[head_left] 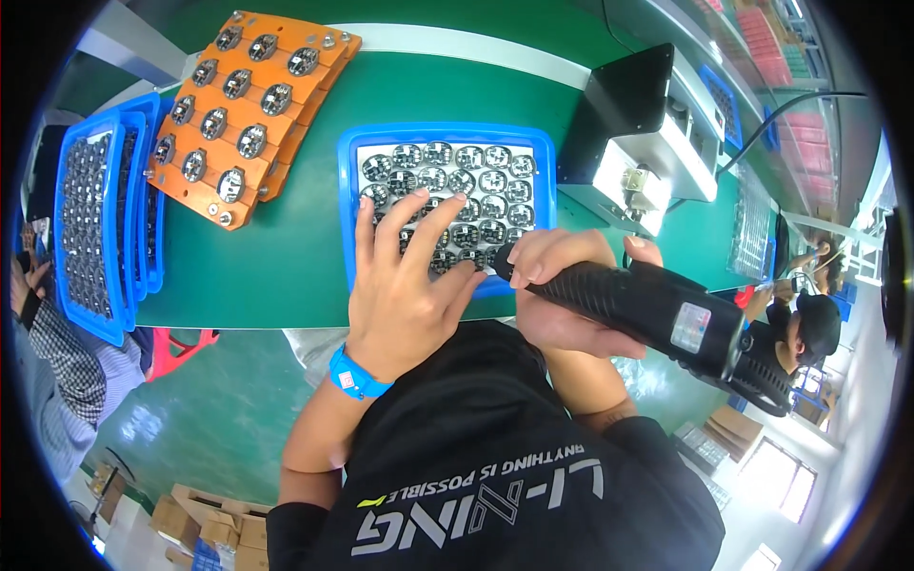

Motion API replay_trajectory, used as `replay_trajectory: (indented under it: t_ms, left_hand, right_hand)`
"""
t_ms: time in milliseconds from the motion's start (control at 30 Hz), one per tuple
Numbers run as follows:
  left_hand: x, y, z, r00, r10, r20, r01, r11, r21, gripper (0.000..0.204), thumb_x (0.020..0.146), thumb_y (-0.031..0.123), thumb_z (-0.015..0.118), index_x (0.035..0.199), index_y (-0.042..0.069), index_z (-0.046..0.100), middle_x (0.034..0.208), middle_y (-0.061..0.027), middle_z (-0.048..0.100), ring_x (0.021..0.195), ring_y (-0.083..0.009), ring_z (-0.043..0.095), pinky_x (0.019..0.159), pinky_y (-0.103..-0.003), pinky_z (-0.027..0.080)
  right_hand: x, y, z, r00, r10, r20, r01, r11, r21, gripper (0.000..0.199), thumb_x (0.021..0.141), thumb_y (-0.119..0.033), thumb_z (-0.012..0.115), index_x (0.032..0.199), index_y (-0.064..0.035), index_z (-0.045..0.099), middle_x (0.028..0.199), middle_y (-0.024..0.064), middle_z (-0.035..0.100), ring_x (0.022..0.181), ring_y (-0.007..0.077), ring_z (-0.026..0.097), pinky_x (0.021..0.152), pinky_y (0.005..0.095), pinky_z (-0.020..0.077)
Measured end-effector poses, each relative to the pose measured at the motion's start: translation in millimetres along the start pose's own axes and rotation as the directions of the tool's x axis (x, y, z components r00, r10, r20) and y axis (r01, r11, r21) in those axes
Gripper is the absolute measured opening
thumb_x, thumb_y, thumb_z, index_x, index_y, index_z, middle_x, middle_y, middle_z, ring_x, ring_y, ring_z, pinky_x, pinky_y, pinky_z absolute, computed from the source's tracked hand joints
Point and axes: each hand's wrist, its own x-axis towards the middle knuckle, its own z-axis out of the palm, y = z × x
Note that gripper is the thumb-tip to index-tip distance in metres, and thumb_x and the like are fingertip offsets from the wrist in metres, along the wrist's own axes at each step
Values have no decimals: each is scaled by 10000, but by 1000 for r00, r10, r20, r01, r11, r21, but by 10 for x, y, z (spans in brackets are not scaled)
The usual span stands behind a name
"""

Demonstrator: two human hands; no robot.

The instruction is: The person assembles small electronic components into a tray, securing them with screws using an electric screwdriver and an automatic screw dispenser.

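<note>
Blue tray (447,134): sits on the green bench (286,257), right up against its near edge, packed with small round circuit boards (457,181) in rows.
Left hand (405,285): fingers spread wide, laid flat over the near-left part of the boards, fingertips touching them. There's a blue wrist strap (354,373) on that wrist.
Right hand (562,285): wrapped tight round a black electric screwdriver (647,309), gripping it close to the tip end. The tip is at the near-right corner of the tray, can't really make out the bit itself.
Orange fixture plates (249,105): stacked toward the far-left of the bench, holding rows of round metal parts.
Stack of blue trays (105,219): at the left edge of the bench, also full of small boards.
Black-and-white machine (643,143): on the right side of the bench, just beside the tray.
Other people: a sleeve at the far left, someone in a black cap at the right.
</note>
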Motion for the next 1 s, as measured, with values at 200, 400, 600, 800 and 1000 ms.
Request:
replay_trajectory:
  t_ms: [200,400,600,800,1000]
  left_hand:
    - [9,-24,-39,1000,20,15,-20,1000,-9,108,733,224,786,744,127,740,1370,-60,532,1279,-333,442,1085,-647,283]
    - [5,-1,-3,1000,6,27,-6,1000,17,92,736,216,779,744,134,740,1364,-56,536,1282,-334,440,1081,-656,281]
    - [96,16,12,998,46,29,-47,999,24,73,737,208,776,765,144,753,1338,-56,558,1284,-336,444,1090,-652,268]
    - [148,53,28,999,44,7,-44,998,53,89,715,195,794,774,136,762,1297,-63,596,1263,-337,481,1107,-621,274]
    - [191,56,33,999,38,-29,-35,995,95,109,691,138,816,782,125,759,1279,-91,617,1235,-352,518,1101,-591,293]
  right_hand:
    - [-91,-24,-66,992,-13,122,23,996,-83,931,803,-850,386,1397,-145,253,772,154,575,562,273,563,596,431,508]
    - [45,-53,96,950,306,-65,-312,925,-218,898,757,-846,464,1255,-118,295,701,102,557,536,209,551,533,335,491]
    - [182,67,54,947,312,-71,-317,946,-70,916,747,-854,476,1259,-121,281,707,89,540,501,181,517,496,306,473]
    - [306,-80,-63,969,245,-38,-247,946,-209,1020,796,-859,391,1429,-81,210,698,100,542,489,194,517,498,322,480]
    - [870,-457,-562,893,-239,-381,175,965,-194,978,817,-893,277,1364,-82,273,600,122,539,418,220,476,445,358,445]
